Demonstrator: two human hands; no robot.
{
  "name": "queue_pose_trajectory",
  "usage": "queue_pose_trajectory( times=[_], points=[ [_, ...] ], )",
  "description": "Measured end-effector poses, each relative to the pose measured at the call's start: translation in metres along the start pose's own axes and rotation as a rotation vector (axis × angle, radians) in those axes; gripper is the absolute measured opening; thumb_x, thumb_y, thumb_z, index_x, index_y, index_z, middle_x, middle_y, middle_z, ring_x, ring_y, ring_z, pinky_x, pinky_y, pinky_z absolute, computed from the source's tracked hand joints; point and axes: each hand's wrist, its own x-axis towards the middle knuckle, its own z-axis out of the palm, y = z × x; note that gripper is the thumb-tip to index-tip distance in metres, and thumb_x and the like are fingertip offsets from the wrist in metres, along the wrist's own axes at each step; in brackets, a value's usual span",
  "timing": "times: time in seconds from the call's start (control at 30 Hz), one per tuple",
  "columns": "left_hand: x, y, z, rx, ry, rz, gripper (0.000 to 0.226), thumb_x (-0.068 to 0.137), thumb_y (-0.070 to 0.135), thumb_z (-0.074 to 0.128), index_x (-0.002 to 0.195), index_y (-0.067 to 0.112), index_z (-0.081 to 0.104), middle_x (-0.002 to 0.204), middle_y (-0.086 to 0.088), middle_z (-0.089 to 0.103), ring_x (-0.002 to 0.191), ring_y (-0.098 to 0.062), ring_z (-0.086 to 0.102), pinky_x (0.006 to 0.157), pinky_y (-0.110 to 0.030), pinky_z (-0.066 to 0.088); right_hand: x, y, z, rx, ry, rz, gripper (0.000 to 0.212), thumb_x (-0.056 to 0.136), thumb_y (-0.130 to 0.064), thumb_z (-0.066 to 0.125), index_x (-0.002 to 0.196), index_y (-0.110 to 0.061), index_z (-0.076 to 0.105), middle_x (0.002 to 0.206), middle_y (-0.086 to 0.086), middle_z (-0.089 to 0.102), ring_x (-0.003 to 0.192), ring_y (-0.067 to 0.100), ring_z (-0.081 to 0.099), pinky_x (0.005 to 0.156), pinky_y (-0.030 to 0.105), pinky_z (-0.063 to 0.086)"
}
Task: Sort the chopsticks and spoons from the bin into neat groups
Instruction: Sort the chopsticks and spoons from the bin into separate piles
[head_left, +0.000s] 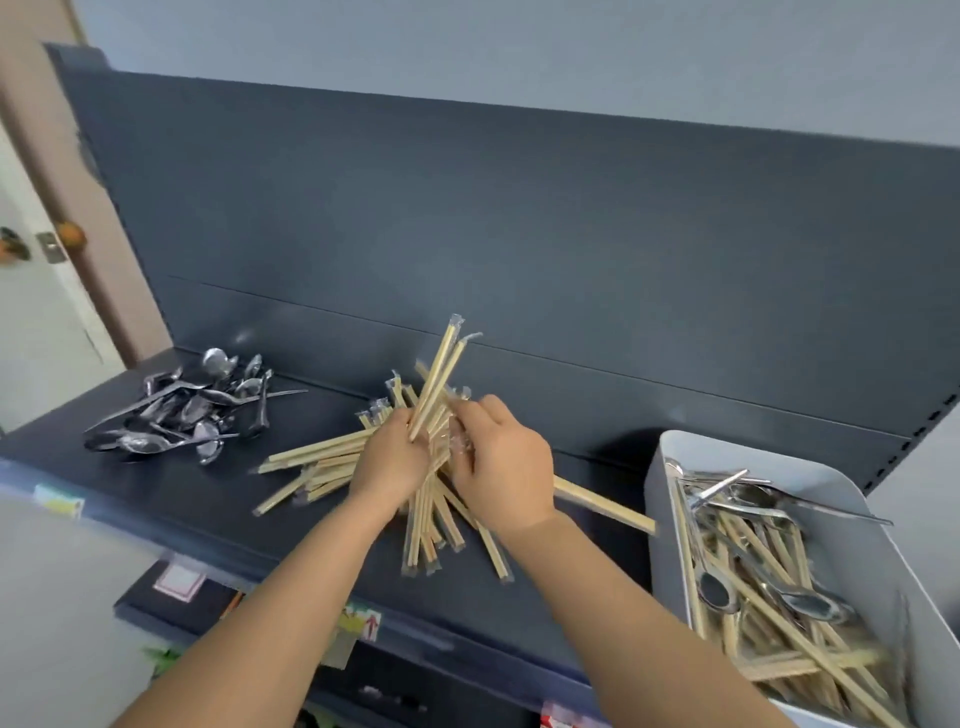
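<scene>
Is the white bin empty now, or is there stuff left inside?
Not empty. The white bin holds a jumble of wrapped chopsticks and shiny metal spoons, piled across its bottom.

One cam only, head-worn, wide-angle, aimed fwd and down along both forearms. Left hand (389, 460) and right hand (511, 467) sit mid-frame, close up. Shelf (197, 499) stretches either side of them.

Dark blue-grey shelf (218, 499) backed by a tall panel (519, 218) of the same colour, slotted along its right edge. Pale grey wall (519, 47) above. At far left, white door (36, 312) with orange-brown knob (71, 235) and metal latch plate (50, 246), set in a tan frame (62, 171). Small paper labels (58, 500) along the shelf's front edge; below, a pink-bordered tag (179, 581), blurred.
</scene>
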Motion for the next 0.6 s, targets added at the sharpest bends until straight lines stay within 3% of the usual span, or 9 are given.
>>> queue_pose_trajectory(
  times=[0.07,0.13,0.2,0.27,0.37,0.47,0.53,0.6],
  points=[
    [0.020,-0.021,-0.013,0.023,-0.036,-0.034,0.023,0.095,0.014,0.044,0.114,0.017,0.056,0.106,-0.003,0.064,0.094,-0.027,0.060,0.083,-0.039,0.049,0.004,-0.007,0.030,-0.063,-0.057,-0.065,0.020,0.076,-0.019,0.064,0.095,-0.016,0.068,0.080,0.000,0.059,0.044,0.025,0.052,0.034,0.024,0.033],
    [0.037,-0.043,-0.021,0.063,-0.093,-0.067,0.029,0.094,0.013,0.044,0.121,0.018,0.053,0.110,-0.004,0.062,0.102,-0.030,0.059,0.086,-0.038,0.048,0.000,-0.009,0.058,-0.118,-0.236,-0.141,0.026,0.079,-0.024,0.070,0.104,-0.016,0.068,0.084,0.001,0.062,0.050,0.027,0.058,0.039,0.025,0.037],
    [0.051,-0.068,-0.023,0.160,-0.163,-0.073,0.036,0.095,0.016,0.044,0.131,0.021,0.047,0.120,-0.005,0.061,0.107,-0.030,0.059,0.088,-0.039,0.047,-0.006,-0.009,0.078,-0.110,-0.546,-0.087,0.047,0.088,-0.048,0.059,0.127,-0.021,0.056,0.100,0.004,0.063,0.076,0.031,0.065,0.057,0.033,0.048],
    [0.061,-0.092,-0.020,0.265,-0.259,-0.052,0.046,0.095,0.024,0.047,0.141,0.027,0.036,0.132,-0.005,0.056,0.114,-0.029,0.056,0.093,-0.042,0.047,-0.013,-0.007,0.090,-0.089,-0.762,-0.037,0.071,0.084,-0.070,0.048,0.142,-0.029,0.037,0.106,0.006,0.062,0.090,0.031,0.064,0.070,0.037,0.052],
    [0.060,-0.115,-0.011,0.413,-0.379,0.006,0.071,0.093,0.036,0.053,0.151,0.035,0.013,0.153,-0.006,0.029,0.136,-0.032,0.037,0.106,-0.053,0.038,-0.016,-0.005,0.095,-0.116,-0.774,-0.036,0.084,0.080,-0.079,0.041,0.147,-0.033,0.023,0.108,0.007,0.061,0.089,0.030,0.064,0.068,0.034,0.048],
    [0.060,-0.126,-0.004,0.506,-0.380,0.110,0.080,0.095,0.042,0.050,0.154,0.028,-0.002,0.159,-0.002,0.012,0.144,-0.029,0.019,0.112,-0.049,0.029,-0.009,-0.001,0.101,-0.179,-0.683,-0.080,0.086,0.074,-0.085,0.029,0.130,-0.021,0.045,0.105,0.004,0.061,0.092,0.027,0.061,0.067,0.031,0.038],
    [0.064,-0.129,-0.003,0.571,-0.363,0.188,0.077,0.097,0.043,0.045,0.155,0.026,-0.003,0.160,-0.001,0.010,0.144,-0.028,0.016,0.114,-0.045,0.027,-0.007,-0.003,0.108,-0.182,-0.699,-0.141,0.086,0.074,-0.087,0.023,0.116,-0.020,0.056,0.105,0.002,0.060,0.097,0.024,0.055,0.076,0.034,0.043],
    [0.069,-0.131,-0.008,0.573,-0.340,0.243,0.072,0.096,0.045,0.043,0.155,0.031,0.004,0.158,-0.001,0.017,0.142,-0.026,0.020,0.113,-0.043,0.028,-0.014,-0.005,0.116,-0.176,-0.731,-0.209,0.083,0.077,-0.084,0.026,0.117,-0.020,0.058,0.110,0.001,0.058,0.101,0.021,0.049,0.089,0.037,0.041]
  ],
)
